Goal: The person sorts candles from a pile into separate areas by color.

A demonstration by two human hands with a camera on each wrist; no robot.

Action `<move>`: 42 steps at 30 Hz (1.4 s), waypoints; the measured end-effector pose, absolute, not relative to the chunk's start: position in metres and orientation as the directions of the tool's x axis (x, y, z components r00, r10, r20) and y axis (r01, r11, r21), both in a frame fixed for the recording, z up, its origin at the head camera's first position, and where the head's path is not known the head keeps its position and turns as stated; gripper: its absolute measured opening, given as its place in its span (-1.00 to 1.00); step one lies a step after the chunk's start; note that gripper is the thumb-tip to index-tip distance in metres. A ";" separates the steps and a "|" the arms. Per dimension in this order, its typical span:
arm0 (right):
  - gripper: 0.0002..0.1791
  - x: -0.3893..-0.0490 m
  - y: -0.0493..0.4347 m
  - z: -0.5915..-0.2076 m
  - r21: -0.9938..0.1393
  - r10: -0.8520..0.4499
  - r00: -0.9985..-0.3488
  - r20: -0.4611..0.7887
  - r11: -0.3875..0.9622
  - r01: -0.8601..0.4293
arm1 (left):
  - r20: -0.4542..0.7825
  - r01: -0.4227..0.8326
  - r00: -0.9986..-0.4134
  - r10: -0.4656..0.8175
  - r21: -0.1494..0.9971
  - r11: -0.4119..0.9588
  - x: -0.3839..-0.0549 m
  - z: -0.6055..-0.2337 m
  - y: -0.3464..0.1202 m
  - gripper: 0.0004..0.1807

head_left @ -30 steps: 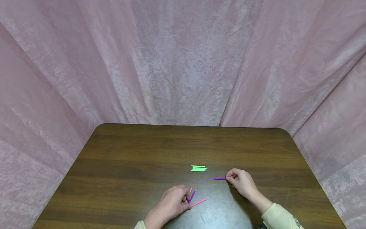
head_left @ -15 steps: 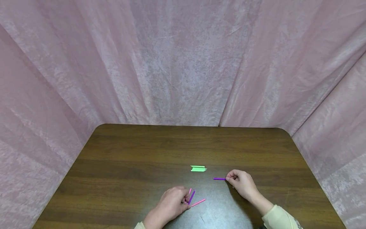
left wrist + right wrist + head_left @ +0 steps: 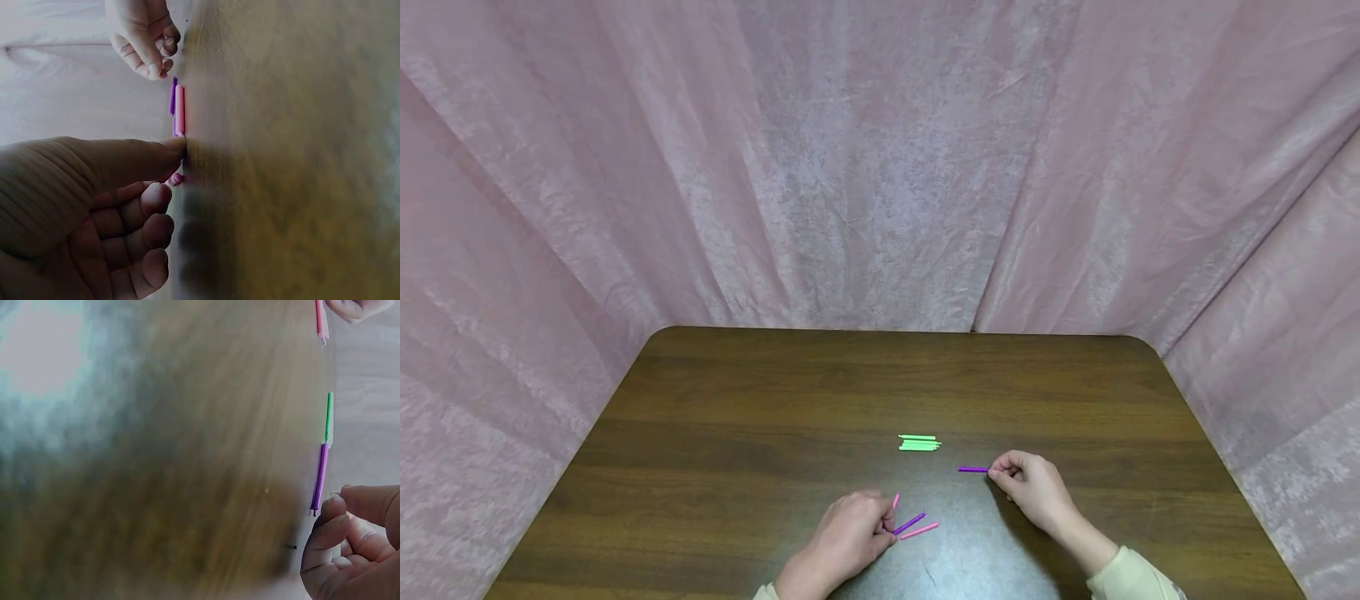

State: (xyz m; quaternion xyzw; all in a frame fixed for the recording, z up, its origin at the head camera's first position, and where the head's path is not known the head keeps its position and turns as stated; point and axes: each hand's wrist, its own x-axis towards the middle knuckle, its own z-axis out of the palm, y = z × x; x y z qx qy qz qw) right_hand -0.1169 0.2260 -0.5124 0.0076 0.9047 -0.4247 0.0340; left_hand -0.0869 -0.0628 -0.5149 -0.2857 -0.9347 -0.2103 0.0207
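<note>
On the brown table (image 3: 760, 392) lie thin birthday candles. My left hand (image 3: 847, 529) pinches the near end of a purple candle (image 3: 910, 523) that points away to the right. Beside it lies a pink candle (image 3: 919, 531), its wick end right by my thumb (image 3: 165, 148). Another pink candle (image 3: 896, 502) shows partly past the left fingers; its end (image 3: 176, 179) appears under the thumb. My right hand (image 3: 1033, 487), fingers loosely curled, hovers at the right end of a second purple candle (image 3: 319, 478); in the right wrist view the fingertips sit just above its wick.
Several green candles (image 3: 919, 443) lie side by side, left of the second purple candle and farther back. Pink velvet curtains (image 3: 880, 167) hang behind the table's far edge and along both sides.
The purple candle at my left fingertips has swung clockwise, its far end now lower and farther right, near the pink one. The right hand and its purple candle have stayed nearly still.
</note>
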 end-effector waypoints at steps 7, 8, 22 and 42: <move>-0.91 -0.112 0.224 -0.512 -0.778 -0.028 -0.997 -0.065 0.627 0.034 | 0.188 0.551 -0.833 0.520 0.349 0.758 -0.087 -0.515 -0.062 -0.71; -0.91 -0.111 0.224 -0.511 -0.782 -0.030 -0.997 -0.066 0.623 0.033 | 0.192 0.553 -0.832 0.520 0.345 0.758 -0.087 -0.515 -0.062 -0.71; -0.93 -0.102 0.220 -0.511 -0.808 -0.081 -0.995 -0.064 0.589 0.004 | 0.171 0.534 -0.843 0.510 0.378 0.756 -0.088 -0.514 -0.062 -0.74; -0.91 -0.095 0.215 -0.513 -0.818 -0.138 -0.989 -0.053 0.575 -0.037 | 0.200 0.544 -0.835 0.512 0.438 0.716 -0.093 -0.508 -0.059 -0.75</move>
